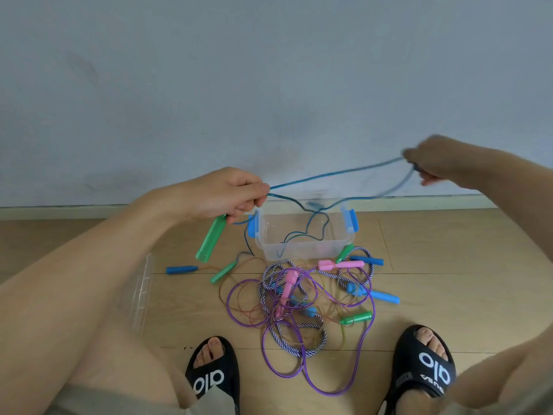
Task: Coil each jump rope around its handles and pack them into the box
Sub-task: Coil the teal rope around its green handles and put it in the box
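Note:
My left hand grips a green handle that points down-left, and also pinches the blue rope coming off it. That rope stretches up and right to my right hand, which is blurred and holds a loop of it; slack hangs down over the clear box with blue latches. In front of the box lies a tangle of ropes: purple, striped and thin orange ones, with pink, blue and green handles.
A clear lid lies on the wooden floor at the left, beside my left knee. My feet in black slippers frame the pile. A grey wall stands right behind the box.

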A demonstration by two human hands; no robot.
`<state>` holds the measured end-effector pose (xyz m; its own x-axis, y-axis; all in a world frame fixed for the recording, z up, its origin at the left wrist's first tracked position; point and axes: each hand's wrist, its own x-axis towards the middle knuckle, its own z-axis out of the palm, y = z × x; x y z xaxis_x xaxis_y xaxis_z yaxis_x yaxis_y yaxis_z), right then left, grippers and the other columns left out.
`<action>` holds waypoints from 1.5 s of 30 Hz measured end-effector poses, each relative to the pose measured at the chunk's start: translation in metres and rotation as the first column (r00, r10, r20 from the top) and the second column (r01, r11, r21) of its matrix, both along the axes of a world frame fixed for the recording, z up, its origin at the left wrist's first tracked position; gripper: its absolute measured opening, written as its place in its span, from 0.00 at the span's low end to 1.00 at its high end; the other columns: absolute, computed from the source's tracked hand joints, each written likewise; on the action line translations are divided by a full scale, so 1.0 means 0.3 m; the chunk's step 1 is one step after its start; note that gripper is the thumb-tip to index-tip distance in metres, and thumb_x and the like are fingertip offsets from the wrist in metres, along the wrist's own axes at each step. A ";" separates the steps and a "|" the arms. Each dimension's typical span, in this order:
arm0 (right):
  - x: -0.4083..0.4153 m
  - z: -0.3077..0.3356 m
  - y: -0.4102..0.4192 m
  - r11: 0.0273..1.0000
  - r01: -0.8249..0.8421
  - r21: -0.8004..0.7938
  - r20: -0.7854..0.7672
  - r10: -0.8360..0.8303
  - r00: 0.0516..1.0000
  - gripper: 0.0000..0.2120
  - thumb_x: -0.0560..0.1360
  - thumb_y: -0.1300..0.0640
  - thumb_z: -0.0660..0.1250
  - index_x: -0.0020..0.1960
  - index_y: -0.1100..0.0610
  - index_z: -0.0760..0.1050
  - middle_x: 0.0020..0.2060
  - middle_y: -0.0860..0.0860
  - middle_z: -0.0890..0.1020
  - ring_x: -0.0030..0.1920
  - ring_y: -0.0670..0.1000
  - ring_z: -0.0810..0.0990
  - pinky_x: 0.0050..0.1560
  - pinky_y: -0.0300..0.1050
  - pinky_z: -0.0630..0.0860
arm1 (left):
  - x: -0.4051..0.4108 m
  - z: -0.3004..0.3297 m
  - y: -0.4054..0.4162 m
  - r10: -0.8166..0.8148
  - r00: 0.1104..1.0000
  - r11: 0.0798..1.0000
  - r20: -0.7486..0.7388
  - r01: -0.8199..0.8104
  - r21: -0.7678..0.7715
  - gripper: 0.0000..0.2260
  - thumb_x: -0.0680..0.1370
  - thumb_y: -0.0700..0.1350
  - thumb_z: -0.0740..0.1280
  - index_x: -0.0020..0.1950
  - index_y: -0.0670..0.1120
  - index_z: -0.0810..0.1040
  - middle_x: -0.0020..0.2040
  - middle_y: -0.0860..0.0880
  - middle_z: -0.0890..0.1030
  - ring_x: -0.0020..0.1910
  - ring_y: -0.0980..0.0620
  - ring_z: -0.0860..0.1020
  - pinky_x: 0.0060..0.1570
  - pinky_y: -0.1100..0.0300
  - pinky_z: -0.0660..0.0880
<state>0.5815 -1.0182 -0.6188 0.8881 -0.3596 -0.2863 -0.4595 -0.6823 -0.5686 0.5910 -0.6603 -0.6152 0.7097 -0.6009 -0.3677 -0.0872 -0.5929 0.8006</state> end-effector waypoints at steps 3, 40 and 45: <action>-0.024 -0.043 -0.034 0.952 -0.055 -0.302 -0.275 -0.032 0.961 0.11 0.82 0.59 0.58 0.46 0.67 0.71 0.36 0.62 0.75 0.35 0.58 0.74 0.41 0.47 0.72 | -0.003 -0.005 -0.002 -0.015 1.000 1.000 -0.007 0.015 0.011 0.14 0.84 0.48 0.58 0.42 0.42 0.73 0.28 0.52 0.64 0.27 0.53 0.61 0.32 0.58 0.67; -0.124 0.049 0.480 0.709 -0.645 0.284 0.177 0.623 0.762 0.11 0.80 0.55 0.64 0.50 0.60 0.81 0.43 0.52 0.86 0.47 0.50 0.84 0.58 0.54 0.78 | -0.020 0.018 -0.055 -0.017 1.000 0.999 -0.015 0.017 -0.041 0.15 0.84 0.47 0.58 0.40 0.43 0.73 0.28 0.51 0.63 0.26 0.53 0.60 0.32 0.58 0.65; -0.118 0.046 0.466 0.712 -0.630 0.312 0.193 0.601 0.775 0.09 0.79 0.60 0.64 0.49 0.64 0.80 0.43 0.58 0.85 0.44 0.54 0.84 0.54 0.48 0.80 | -0.028 0.015 -0.043 -0.027 0.999 0.999 -0.016 0.027 -0.035 0.15 0.84 0.47 0.58 0.40 0.43 0.73 0.29 0.51 0.62 0.27 0.52 0.59 0.33 0.56 0.65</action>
<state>0.5462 -0.8786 -0.6049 0.9007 0.3821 -0.2067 0.0450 -0.5553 -0.8304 0.5826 -0.6731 -0.6107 0.6870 -0.6324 -0.3579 -0.0893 -0.5623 0.8221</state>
